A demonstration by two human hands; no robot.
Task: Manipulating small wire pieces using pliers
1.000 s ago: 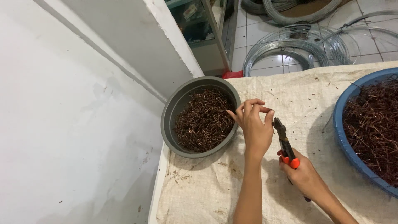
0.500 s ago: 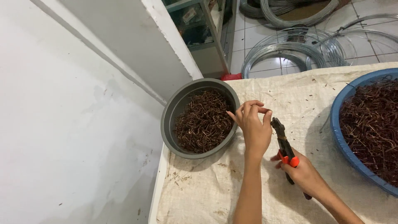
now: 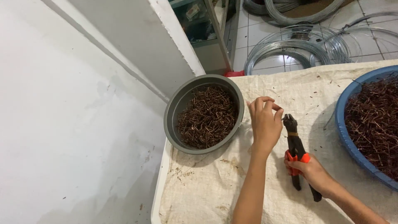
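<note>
While my right hand [image 3: 309, 170] grips the black, orange-handled pliers [image 3: 295, 143], my left hand [image 3: 265, 122] pinches perhaps a wire bit at their tip; round grey bowl of brown wire pieces [image 3: 204, 114] sits beside it.

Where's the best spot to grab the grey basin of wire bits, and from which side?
Probably the near-right rim of the grey basin, taken from above beside the left hand. The rim is a bare raised lip, the far-left side sits close to the white wall, and the inside is heaped with brown wire pieces.
</note>
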